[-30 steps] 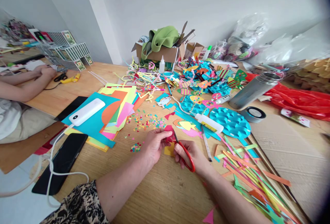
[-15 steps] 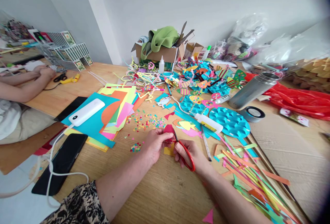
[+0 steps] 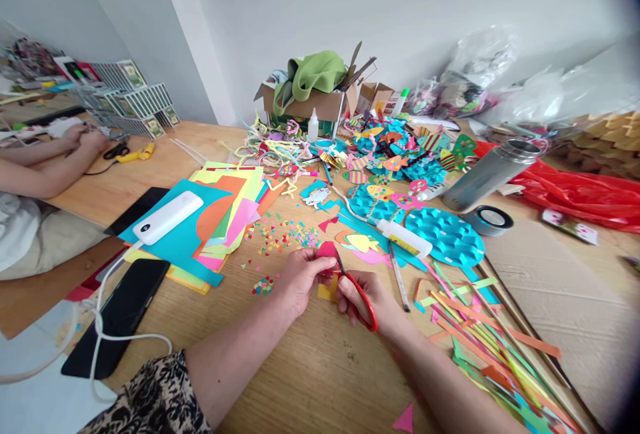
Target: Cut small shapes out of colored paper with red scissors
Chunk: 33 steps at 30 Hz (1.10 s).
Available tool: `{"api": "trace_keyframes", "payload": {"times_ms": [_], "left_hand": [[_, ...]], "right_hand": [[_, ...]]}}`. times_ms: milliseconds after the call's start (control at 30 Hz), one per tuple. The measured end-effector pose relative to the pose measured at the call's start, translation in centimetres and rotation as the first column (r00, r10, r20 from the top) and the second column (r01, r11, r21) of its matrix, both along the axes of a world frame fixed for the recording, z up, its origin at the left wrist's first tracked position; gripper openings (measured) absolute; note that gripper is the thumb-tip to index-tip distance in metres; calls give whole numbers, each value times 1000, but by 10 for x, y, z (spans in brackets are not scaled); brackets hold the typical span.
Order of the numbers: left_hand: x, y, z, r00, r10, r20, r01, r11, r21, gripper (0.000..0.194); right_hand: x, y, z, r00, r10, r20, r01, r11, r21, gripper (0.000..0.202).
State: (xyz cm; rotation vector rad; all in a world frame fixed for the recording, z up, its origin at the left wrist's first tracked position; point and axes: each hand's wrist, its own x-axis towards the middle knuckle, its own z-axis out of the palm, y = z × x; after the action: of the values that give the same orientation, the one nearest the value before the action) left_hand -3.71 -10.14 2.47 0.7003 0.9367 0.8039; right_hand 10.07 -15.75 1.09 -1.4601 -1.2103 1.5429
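Red paper point(image 3: 327, 249) pokes out beyond the left hand point(image 3: 300, 279), which pinches it over the tabletop point(image 3: 300, 367), and the right hand point(image 3: 381, 295) grips the scissors point(image 3: 369, 304), blades point(image 3: 341, 263) right at the paper's right edge!

Red paper point(image 3: 327, 250) pt. hidden behind L hand point(image 3: 299, 279)

You are in what looks like a craft workshop: your wooden table point(image 3: 300, 381) holds stacked coloured paper point(image 3: 215, 215), paper strips point(image 3: 483, 329), tiny scraps point(image 3: 263, 285), a glue bottle point(image 3: 406, 239) and patterned paper fish point(image 3: 380, 192) around your red-handled scissors point(image 3: 367, 297), with a crammed cardboard box point(image 3: 313, 103) and bulging clear bags point(image 3: 483, 71) along the plain wall point(image 3: 425, 1).
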Motion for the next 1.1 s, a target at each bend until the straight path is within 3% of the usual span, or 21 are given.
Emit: {"api": "trace_keyframes", "payload": {"times_ms": [1100], "left_hand": [[-2, 3, 0, 1000, -4, -19, 5, 1000, 8, 23]], "right_hand": [[1, 0, 2, 1000, 25, -9, -25, 1000, 0, 64]]}}
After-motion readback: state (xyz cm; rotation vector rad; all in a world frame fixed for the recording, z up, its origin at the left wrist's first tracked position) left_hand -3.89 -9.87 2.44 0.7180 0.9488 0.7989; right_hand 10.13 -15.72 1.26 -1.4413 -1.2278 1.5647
